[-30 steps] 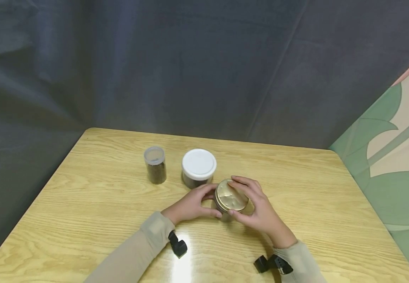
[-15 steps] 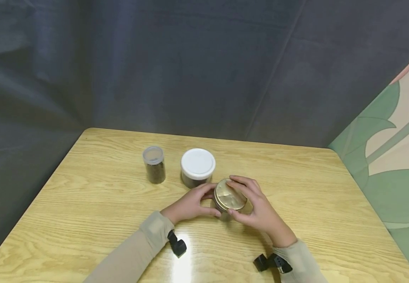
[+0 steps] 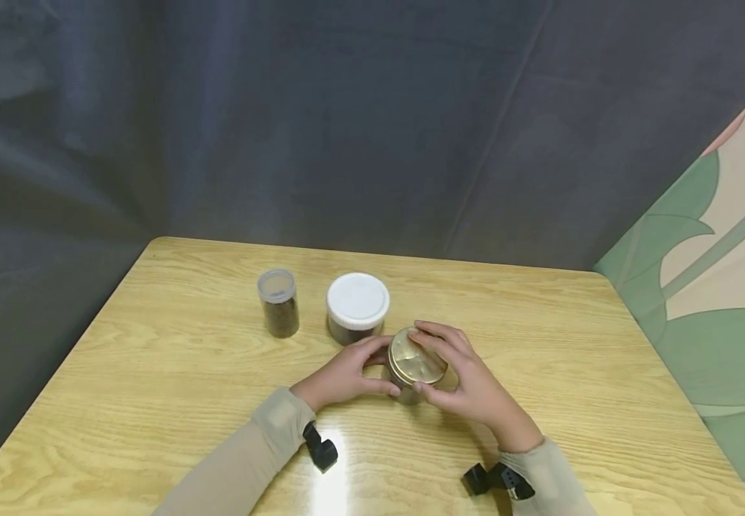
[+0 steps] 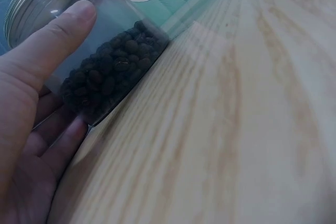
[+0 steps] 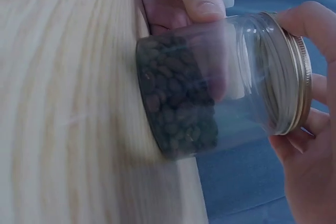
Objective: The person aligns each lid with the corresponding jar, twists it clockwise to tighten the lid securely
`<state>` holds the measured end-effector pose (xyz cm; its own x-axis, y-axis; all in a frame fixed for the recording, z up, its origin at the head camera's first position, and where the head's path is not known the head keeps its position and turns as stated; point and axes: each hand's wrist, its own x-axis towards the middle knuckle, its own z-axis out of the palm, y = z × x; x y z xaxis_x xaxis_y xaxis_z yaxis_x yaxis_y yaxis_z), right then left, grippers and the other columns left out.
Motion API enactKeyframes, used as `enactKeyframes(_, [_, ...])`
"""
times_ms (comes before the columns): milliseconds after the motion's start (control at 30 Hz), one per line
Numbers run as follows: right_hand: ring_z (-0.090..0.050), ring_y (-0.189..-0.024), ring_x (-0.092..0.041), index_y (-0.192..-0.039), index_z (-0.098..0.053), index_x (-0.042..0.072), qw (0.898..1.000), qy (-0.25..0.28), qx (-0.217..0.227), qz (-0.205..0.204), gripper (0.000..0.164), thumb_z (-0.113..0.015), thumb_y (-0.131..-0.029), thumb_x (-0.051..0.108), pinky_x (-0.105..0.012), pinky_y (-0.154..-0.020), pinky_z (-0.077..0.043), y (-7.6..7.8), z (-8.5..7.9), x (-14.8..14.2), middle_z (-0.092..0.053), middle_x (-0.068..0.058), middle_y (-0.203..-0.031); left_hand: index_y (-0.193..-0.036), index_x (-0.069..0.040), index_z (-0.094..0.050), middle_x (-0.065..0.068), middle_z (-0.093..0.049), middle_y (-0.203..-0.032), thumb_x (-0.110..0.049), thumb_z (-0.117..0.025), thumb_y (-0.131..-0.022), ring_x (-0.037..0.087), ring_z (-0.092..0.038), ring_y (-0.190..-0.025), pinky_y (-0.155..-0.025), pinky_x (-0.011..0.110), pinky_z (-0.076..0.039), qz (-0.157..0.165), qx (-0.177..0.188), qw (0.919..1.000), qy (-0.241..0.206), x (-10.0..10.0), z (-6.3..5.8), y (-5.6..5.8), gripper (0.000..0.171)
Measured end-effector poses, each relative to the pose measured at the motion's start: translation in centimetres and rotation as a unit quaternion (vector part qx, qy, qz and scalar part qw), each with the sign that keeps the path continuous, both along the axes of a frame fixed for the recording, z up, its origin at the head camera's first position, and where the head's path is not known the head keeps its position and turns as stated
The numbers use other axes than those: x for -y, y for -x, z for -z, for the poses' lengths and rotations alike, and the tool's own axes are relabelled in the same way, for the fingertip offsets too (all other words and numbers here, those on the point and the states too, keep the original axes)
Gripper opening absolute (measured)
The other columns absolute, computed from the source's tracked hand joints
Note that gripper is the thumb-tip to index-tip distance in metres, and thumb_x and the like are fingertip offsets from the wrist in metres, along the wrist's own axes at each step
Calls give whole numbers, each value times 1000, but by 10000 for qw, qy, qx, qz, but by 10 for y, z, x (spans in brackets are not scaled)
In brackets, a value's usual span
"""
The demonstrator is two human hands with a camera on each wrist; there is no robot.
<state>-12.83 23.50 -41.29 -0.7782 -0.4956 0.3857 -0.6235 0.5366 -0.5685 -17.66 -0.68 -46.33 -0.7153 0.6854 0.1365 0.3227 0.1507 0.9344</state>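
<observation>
A clear jar (image 5: 178, 93) partly filled with dark beans stands upright on the wooden table. Its gold metal lid (image 3: 419, 356) is on the jar's mouth. My left hand (image 3: 342, 376) holds the jar's body from the left; its thumb (image 4: 62, 34) lies along the clear wall in the left wrist view. My right hand (image 3: 476, 390) grips the lid's rim, with the thumb on the near side and fingers over the far side and top.
Just behind my left hand is a wide jar with a white lid (image 3: 357, 297). Farther left stands a narrow clear jar (image 3: 279, 315) with dark contents. A dark curtain (image 3: 347, 129) hangs beyond the table (image 3: 153, 401).
</observation>
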Motion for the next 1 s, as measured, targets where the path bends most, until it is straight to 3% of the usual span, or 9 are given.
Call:
enactKeyframes(267, [-37, -139, -32, -145, -55, 14, 9982, 78, 286, 515, 75, -88, -79, 24, -64, -106, -40, -4, -1, 2, -45, -7, -151, -152, -7, -43, 9, -49, -149, -18, -83, -86, 21, -57, -130, -108, 24, -44, 67, -113, 9999, 13, -2, 3, 1, 78])
enactKeyframes(767, [-43, -134, -27, -140, -60, 11, 9983, 142, -82, 551, 69, -86, -77, 23, -57, -103, -45, -3, 0, 8, -51, -5, -147, -151, -5, -43, 9, -51, -147, -23, -83, -88, 21, -60, -126, -107, 25, -46, -67, -222, 9997, 127, 0, 3, -1, 76])
enactKeyframes(1000, [-45, -134, -26, -138, -61, 11, 9977, 177, -203, 623, 69, -89, -76, 24, -51, -106, -45, -3, 1, 11, -53, -5, -145, -151, -7, -44, 9, -52, -144, -23, -89, -80, 20, -61, -123, -108, 29, -46, -221, -239, 9994, 111, -1, 2, -2, 86])
